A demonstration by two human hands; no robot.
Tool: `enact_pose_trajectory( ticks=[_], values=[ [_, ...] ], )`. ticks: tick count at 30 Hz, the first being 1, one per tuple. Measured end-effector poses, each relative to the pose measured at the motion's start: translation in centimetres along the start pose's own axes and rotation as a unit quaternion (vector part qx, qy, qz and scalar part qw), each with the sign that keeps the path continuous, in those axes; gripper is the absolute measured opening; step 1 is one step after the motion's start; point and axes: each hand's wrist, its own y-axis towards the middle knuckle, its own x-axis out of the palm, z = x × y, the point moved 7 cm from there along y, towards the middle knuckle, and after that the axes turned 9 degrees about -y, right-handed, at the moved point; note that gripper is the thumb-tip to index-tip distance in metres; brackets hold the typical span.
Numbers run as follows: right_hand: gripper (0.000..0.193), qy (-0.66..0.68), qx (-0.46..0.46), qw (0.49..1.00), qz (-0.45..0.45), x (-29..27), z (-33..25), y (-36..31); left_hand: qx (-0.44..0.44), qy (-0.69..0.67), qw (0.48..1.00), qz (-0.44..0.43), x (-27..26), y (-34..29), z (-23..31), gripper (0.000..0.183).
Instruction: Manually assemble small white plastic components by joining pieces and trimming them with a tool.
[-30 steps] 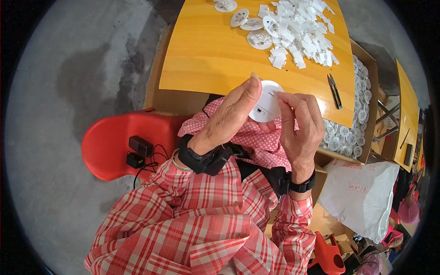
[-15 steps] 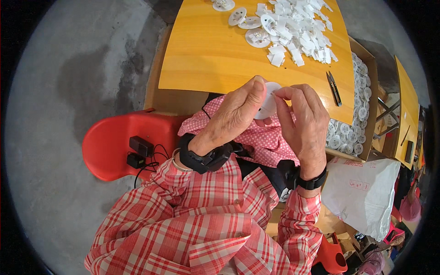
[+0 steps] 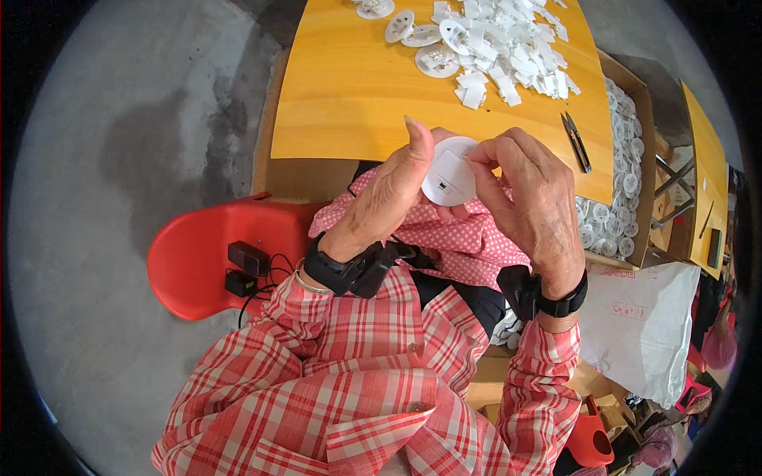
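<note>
A round white plastic disc (image 3: 449, 170) is held above my lap, its flat face showing a rectangular panel outline and a small dark slot. My left hand (image 3: 390, 186) cradles it from the left, fingers behind it and thumb raised off its face. At the disc's right edge, the thumb and forefinger of my right hand (image 3: 536, 186) are pinched together; whether a smaller part sits between them is hidden. On the yellow table (image 3: 341, 111) ahead lie similar discs (image 3: 436, 60) and a heap of small white plastic pieces (image 3: 516, 55).
Black thread snips (image 3: 576, 143) rest near the table's right side. Beyond that edge a cardboard box (image 3: 644, 119) holds many white round parts (image 3: 615, 226). A red chair (image 3: 186, 258) with black adapters (image 3: 248, 259) stands at left. A white sack (image 3: 635, 333) lies at right.
The disc has shifted slightly left and turned, so more of its face shows. My left thumb has lifted away from it. My right wrist has swung outward to the right.
</note>
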Motion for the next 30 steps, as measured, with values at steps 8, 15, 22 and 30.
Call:
enact_pose_trajectory(
  ticks=[8,15,22,30],
  values=[
    [0.013,-0.032,0.005,0.999,0.012,-0.3,-0.6,-0.1,-0.023,-0.061,0.998,0.020,0.3,0.0,0.1,0.072],
    [0.014,-0.008,0.011,1.000,0.004,0.0,0.0,-0.2,-0.023,-0.040,0.999,0.002,-0.1,0.0,-0.1,0.066],
    [0.014,-0.117,-0.023,0.993,0.024,-0.8,-2.4,0.0,-0.016,-0.070,0.997,0.022,-0.3,0.2,0.1,0.062],
    [0.011,0.012,0.061,0.998,0.013,-0.3,0.3,-0.1,-0.012,-0.103,0.995,0.013,-0.7,0.3,-0.4,0.061]
  ],
)
